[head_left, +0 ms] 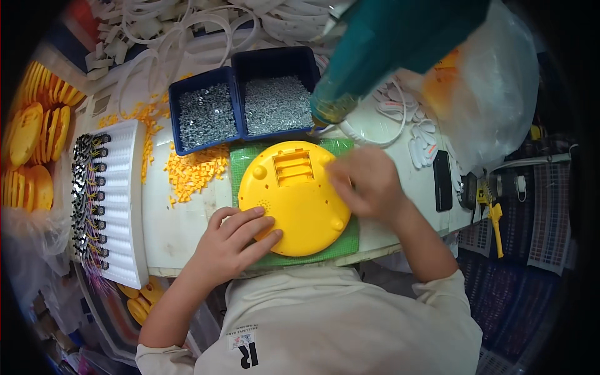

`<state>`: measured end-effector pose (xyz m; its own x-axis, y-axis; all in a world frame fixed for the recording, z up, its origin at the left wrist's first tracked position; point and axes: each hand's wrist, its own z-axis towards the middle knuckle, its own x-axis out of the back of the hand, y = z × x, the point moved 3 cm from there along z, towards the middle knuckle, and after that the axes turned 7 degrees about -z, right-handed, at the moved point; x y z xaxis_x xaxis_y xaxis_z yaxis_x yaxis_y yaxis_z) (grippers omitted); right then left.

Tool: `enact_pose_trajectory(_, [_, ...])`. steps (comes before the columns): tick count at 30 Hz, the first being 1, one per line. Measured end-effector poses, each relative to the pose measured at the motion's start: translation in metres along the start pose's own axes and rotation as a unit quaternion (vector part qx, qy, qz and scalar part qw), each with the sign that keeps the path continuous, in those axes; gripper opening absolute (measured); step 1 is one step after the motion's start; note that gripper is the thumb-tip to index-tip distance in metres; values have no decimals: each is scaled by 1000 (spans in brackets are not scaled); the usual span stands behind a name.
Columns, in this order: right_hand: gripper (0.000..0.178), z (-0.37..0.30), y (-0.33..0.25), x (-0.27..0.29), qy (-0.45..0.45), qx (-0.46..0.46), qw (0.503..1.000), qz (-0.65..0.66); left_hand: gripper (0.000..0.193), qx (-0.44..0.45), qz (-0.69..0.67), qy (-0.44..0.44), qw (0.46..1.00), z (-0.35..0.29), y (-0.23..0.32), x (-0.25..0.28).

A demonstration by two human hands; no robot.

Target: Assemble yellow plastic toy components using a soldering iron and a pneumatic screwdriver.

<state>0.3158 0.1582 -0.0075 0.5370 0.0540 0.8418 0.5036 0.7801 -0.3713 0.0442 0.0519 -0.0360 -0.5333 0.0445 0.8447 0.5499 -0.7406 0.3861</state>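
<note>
A round yellow plastic casing (300, 215) lies on a green mat (350, 240), its rectangular battery compartment (294, 167) uncovered at the far side. My left hand (231, 240) rests on the casing's near-left edge with its fingers spread over a cluster of small holes. At the casing's right edge is my right hand (369, 184), fingers curled together and slightly blurred; whatever they pinch is hidden. Above the casing, a teal power screwdriver (400, 44) points its tip down toward the screw trays, with neither hand on it.
Two joined blue trays (236, 134) of small metal screws stand behind the casing. Small orange plastic pieces (194, 169) are heaped to their left. Farther left is a white foam tray (122, 200) of wired parts, beside stacked yellow casings (37, 137). A black phone (442, 181) lies right.
</note>
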Motion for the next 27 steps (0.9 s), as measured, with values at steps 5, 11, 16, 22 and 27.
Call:
enact_pose_trajectory(5, [15,86,53,-23,50,0,986,-159,37,35,-92,30,995,14,-4,14])
enact_pose_trajectory(11, [13,119,64,-39,-60,33,973,-220,28,110,-54,175,977,87,-68,32])
enact_pose_trajectory(16, [12,117,58,-39,-30,-9,985,-172,18,120,51,137,982,130,-124,12])
enact_pose_trajectory(22, [11,81,64,-26,2,-82,993,-82,12,150,53,107,981,135,-130,7])
enact_pose_trajectory(27, [12,30,25,2,6,-166,986,27,13,145,18,125,981,130,-118,13])
